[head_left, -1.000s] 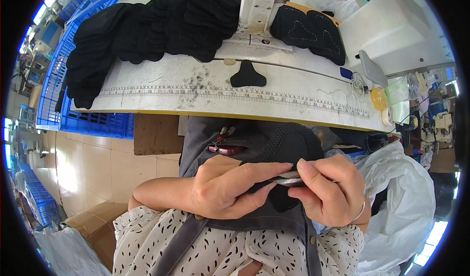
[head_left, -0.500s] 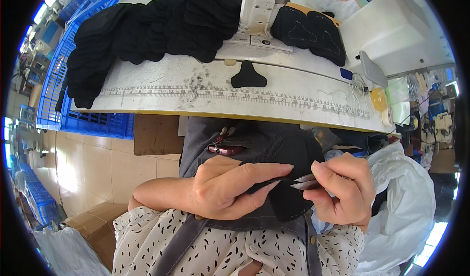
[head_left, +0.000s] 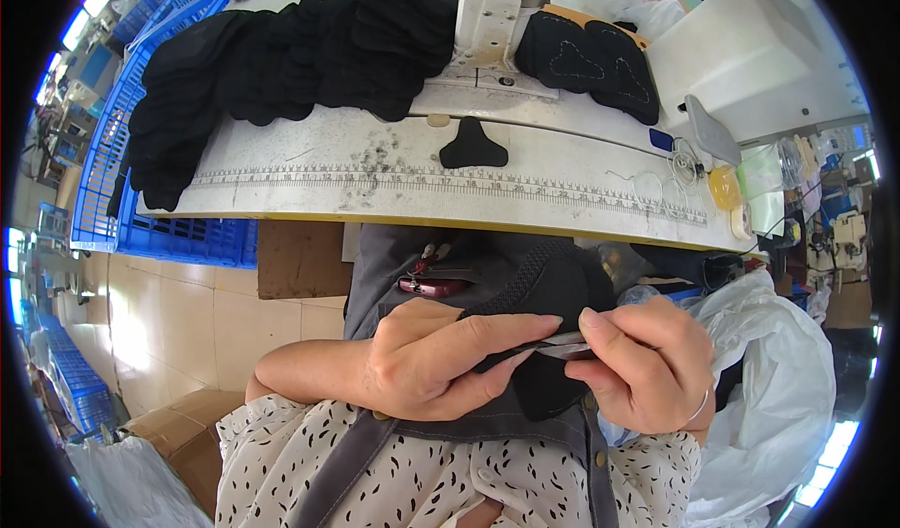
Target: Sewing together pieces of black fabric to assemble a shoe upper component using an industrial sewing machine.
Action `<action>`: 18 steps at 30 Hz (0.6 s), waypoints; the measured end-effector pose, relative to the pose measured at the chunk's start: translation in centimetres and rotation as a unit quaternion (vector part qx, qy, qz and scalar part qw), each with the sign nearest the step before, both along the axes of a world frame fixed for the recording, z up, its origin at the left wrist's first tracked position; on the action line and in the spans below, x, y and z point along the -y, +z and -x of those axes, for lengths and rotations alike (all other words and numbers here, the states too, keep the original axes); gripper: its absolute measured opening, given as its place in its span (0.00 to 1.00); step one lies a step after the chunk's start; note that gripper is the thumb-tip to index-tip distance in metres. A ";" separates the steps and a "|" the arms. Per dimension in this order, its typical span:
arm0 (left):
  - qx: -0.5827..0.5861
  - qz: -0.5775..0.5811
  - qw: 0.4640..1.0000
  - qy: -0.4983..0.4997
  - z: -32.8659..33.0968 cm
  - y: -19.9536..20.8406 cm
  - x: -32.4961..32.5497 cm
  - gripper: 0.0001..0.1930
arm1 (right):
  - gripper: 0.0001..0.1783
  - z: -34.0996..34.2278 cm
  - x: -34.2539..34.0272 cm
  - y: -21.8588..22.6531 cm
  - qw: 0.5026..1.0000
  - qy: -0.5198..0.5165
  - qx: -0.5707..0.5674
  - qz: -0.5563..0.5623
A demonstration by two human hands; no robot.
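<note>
Over my lap, my left hand [head_left: 436, 359] pinches a black fabric piece [head_left: 548, 387] between thumb and forefinger; the piece shows above and below the fingers. My right hand [head_left: 656, 369] grips small metal thread snips [head_left: 565, 348], their blades pointing left. The blade tips reach the left fingertips at the fabric's edge; whether they touch cloth or thread is too small to tell. On the white sewing table ahead lies a small three-lobed black piece [head_left: 473, 146], apart from both hands.
Overlapping black pieces [head_left: 291, 59] cover the table's left, beside a sewing machine [head_left: 489, 22]. Stitched black pieces [head_left: 586, 59] lie right of it. The table edge [head_left: 450, 221] runs before my lap. A blue crate [head_left: 187, 239] stands left, a white plastic bag [head_left: 769, 369] right.
My right hand has moved left with the snips, bringing their blades up to the left fingertips. The blades look closer together. My left hand has stayed almost still.
</note>
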State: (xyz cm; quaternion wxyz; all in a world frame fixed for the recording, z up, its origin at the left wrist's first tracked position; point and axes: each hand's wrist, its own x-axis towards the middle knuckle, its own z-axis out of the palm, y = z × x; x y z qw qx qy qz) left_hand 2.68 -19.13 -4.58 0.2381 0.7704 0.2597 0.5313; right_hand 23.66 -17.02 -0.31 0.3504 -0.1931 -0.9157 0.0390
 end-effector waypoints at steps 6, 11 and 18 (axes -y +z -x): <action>-0.022 0.030 0.999 -0.016 0.3 0.4 0.0 0.18 | 0.19 -0.1 -0.2 -0.2 1.000 0.009 -0.002 0.001; -0.034 0.045 0.998 -0.033 0.8 0.6 -0.2 0.15 | 0.20 -0.7 -0.4 -0.9 0.997 0.010 -0.077 -0.006; 0.108 0.070 0.988 -0.080 0.5 -0.7 -1.1 0.20 | 0.38 -3.2 -0.7 -0.3 0.930 -0.187 -0.124 0.292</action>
